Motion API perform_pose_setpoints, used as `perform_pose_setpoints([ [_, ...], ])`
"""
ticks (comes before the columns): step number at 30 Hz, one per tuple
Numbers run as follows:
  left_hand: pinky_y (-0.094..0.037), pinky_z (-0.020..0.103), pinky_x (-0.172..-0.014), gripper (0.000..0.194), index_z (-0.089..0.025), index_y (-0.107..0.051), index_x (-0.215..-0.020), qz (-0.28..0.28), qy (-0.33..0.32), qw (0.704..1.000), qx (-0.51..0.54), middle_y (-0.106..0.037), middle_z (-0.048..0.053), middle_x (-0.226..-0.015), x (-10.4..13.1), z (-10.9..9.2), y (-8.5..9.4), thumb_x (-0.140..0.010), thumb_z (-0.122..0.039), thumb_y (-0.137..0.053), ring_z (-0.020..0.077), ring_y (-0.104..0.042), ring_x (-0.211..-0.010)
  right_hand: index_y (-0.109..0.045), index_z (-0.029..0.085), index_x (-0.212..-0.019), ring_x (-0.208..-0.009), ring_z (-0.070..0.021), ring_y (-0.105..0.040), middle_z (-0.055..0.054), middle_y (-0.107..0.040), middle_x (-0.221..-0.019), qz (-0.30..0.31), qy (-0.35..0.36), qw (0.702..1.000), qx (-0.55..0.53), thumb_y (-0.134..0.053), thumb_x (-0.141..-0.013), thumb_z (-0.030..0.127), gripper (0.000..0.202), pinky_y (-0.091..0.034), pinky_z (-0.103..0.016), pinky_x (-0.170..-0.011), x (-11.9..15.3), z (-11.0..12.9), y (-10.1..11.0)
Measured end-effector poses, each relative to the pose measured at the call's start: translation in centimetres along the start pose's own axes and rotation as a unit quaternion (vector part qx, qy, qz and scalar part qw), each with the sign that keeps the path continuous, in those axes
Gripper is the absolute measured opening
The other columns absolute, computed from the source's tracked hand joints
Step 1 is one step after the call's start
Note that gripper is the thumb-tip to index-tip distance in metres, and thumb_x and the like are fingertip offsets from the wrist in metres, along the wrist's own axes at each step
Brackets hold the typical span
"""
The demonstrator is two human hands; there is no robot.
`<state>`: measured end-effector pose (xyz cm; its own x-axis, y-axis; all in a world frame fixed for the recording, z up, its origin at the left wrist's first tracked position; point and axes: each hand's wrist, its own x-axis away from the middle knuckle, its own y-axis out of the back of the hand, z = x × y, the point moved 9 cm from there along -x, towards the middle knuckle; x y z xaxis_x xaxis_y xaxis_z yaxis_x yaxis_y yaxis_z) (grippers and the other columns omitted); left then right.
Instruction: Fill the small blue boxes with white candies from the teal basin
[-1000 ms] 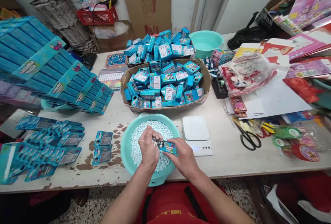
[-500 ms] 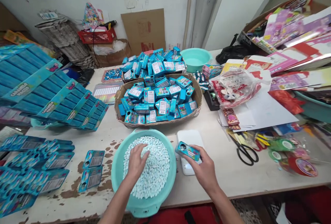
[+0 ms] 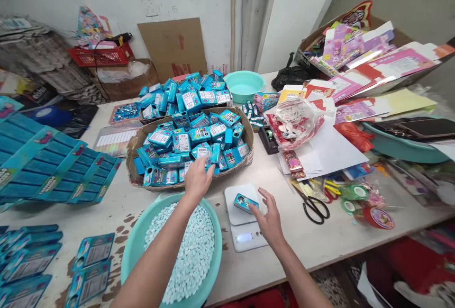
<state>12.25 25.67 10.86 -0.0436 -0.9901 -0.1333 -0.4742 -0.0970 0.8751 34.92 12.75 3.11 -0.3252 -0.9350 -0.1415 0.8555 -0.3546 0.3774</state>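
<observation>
A small blue candy box (image 3: 246, 203) with a round hole at one end lies on the platform of a white digital scale (image 3: 242, 243), whose display is lit. Right beside it, my right hand (image 3: 269, 218) has its fingers spread; the thumb tip is at the box's edge, and whether it touches I cannot tell. My left hand (image 3: 199, 179) reaches over the near rim of a cardboard tray (image 3: 131, 166) filled with blue candy boxes (image 3: 182, 142). Its thumb and fingers are apart, with nothing visible in them. Below my left forearm stands a turquoise basin (image 3: 217, 251) of pale blue candies (image 3: 194, 256).
More blue boxes (image 3: 88, 251) stand at the lower left, beside a stacked blue display (image 3: 53, 166). Scissors (image 3: 314, 209), tape rolls (image 3: 355, 192) and a plastic bag (image 3: 296, 121) lie to the right. Another turquoise basin (image 3: 245, 95) sits behind the tray.
My right hand has set the small box down on the scale and let go. My left hand has moved from the candies up to the tray. The view has shifted rightward.
</observation>
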Motion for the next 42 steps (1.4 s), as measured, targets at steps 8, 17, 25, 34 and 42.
perform_pose_setpoints([
  [8,-0.044,0.041,-0.082,0.053,-0.019,-0.031,-0.133,0.143,0.125,0.976,-0.102,-0.062,0.016,-0.111,-7.0,-0.2,-5.8,-0.084,-0.028,-0.048,0.0301,-0.061,-0.101,-0.059,0.021,-0.105,-0.103,-0.0234,-0.057,-0.010,-0.059,-0.108,-0.037,0.020,0.999,0.000,-0.062,-0.080,0.035,0.030,-0.051,-0.044,-0.085,-1.2,2.8,4.7],
  [17,-0.044,0.038,-0.089,0.039,-0.021,-0.057,-0.118,0.065,-0.231,0.954,0.181,-0.064,0.012,-0.109,8.5,-11.6,-0.7,-0.080,-0.031,-0.055,0.0266,-0.060,-0.101,-0.029,0.027,-0.137,-0.113,-0.0253,-0.055,-0.012,-0.046,-0.134,-0.035,-0.153,0.922,-0.353,-0.067,-0.071,0.050,0.080,-0.048,-0.045,-0.090,1.0,3.8,2.6],
  [25,-0.035,0.045,-0.098,0.060,-0.027,-0.047,-0.127,0.237,-0.224,0.932,0.158,-0.049,0.010,-0.132,7.1,-10.2,-6.3,-0.071,-0.036,-0.067,0.0306,-0.043,-0.122,-0.050,0.025,-0.121,-0.099,-0.0267,-0.063,-0.005,-0.063,-0.113,-0.118,-0.269,0.868,-0.400,-0.069,-0.064,0.031,0.061,-0.045,-0.053,-0.092,1.5,-0.2,7.3],
  [34,-0.043,0.031,-0.078,0.032,-0.022,-0.055,-0.108,0.157,-0.078,0.980,0.096,-0.057,0.007,-0.102,8.9,-3.2,-3.6,-0.078,-0.032,-0.061,0.0233,-0.057,-0.094,-0.045,0.029,-0.130,-0.103,-0.0331,-0.062,-0.013,-0.058,-0.125,0.018,-0.333,0.861,-0.384,-0.070,-0.067,0.042,0.069,-0.046,-0.058,-0.088,7.4,-1.7,3.8],
  [42,-0.045,0.031,-0.082,0.045,-0.024,-0.054,-0.112,-0.051,0.092,0.991,0.076,-0.063,0.004,-0.103,14.2,9.4,12.4,-0.073,-0.044,-0.065,0.0214,-0.060,-0.093,-0.034,0.023,-0.138,-0.109,-0.0296,-0.058,-0.011,-0.056,-0.124,0.004,-0.236,0.953,-0.187,-0.077,-0.059,0.036,0.091,-0.041,-0.052,-0.096,6.0,-3.0,2.2],
])
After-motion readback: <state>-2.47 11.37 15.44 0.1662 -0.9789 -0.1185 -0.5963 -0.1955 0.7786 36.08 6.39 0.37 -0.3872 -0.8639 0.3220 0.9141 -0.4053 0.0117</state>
